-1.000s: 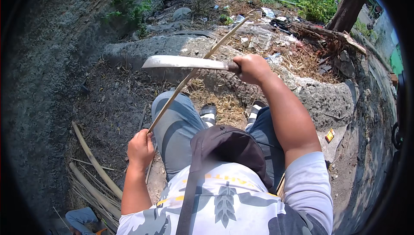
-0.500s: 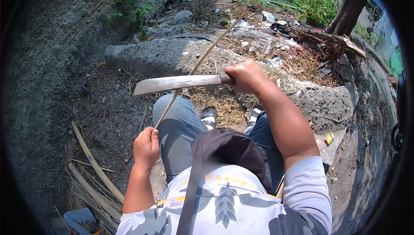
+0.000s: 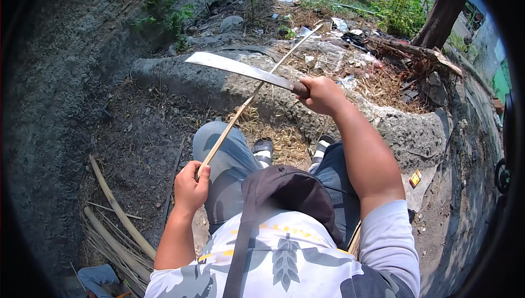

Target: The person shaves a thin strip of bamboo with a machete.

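Observation:
My left hand (image 3: 190, 188) is closed around the near end of a long, thin strip of pale wood or bamboo (image 3: 223, 136). The strip slants away from me over my left knee, its far end pointing up and to the right. In my right hand (image 3: 322, 96) is the dark handle of a machete (image 3: 235, 66), held firmly with my arm stretched forward. Its broad, worn blade points left and crosses the strip near the middle. The blade appears to be against the strip, though I cannot tell how firmly they touch.
A rough concrete ledge (image 3: 394, 125) runs in front of my feet, with litter and dry straw behind it. Long pale stalks (image 3: 117, 205) lie at my left. Another person's leg (image 3: 98, 279) shows at the lower left. A dark bag (image 3: 290, 191) rests on my lap.
The machete has shifted right and its tip has swung up and away from me. The strip looks turned, showing a broader pale face, and my left hand has moved slightly right.

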The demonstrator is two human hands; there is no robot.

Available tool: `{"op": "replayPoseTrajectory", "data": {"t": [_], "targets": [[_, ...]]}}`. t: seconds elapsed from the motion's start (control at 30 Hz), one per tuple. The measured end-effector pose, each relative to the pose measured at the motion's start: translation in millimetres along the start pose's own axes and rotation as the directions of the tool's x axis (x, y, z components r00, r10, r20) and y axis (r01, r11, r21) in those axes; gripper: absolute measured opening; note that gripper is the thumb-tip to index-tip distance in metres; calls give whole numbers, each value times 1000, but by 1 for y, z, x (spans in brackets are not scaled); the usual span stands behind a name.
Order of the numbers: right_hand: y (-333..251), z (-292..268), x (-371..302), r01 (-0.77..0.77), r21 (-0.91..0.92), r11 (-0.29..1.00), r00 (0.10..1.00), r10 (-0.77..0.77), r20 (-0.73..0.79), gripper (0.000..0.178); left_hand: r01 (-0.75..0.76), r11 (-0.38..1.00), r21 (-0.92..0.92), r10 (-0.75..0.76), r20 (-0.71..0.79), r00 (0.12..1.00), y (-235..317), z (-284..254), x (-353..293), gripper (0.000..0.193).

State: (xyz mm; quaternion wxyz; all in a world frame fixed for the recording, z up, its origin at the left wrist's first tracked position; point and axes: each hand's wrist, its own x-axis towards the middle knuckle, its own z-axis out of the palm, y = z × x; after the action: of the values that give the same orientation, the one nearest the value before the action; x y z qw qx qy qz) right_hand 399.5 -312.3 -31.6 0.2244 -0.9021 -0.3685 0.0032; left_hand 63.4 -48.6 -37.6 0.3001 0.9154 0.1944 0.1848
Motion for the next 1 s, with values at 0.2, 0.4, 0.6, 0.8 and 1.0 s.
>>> {"op": "replayPoseTrajectory", "data": {"t": [0.2, 0.4, 0.6, 0.8, 1.0], "targets": [[-20, -8, 0, 200, -168, 965, 977, -184, 106, 21, 103, 991, -89, -104, -4, 995, -16, -5, -1, 35], [35, -7, 5, -138, 177, 975, 979, 161, -122, 28, 160, 979, -130, -163, -11, 987, -34, -17, -20, 37], [-1, 11, 3, 172, 43, 984, 982, -168, -92, 21, 128, 981, -146, -130, -10, 991, -18, 4, -12, 38], [-11, 1, 9, 146, -185, 972, 987, -131, 92, 18, 26, 1000, 7, -25, -20, 999, -25, -1, -20, 37], [39, -10, 3, -337, 83, 938, 942, 335, 32, 28, 76, 997, 23, -77, 51, 996, -14, -16, -38, 38]]}}
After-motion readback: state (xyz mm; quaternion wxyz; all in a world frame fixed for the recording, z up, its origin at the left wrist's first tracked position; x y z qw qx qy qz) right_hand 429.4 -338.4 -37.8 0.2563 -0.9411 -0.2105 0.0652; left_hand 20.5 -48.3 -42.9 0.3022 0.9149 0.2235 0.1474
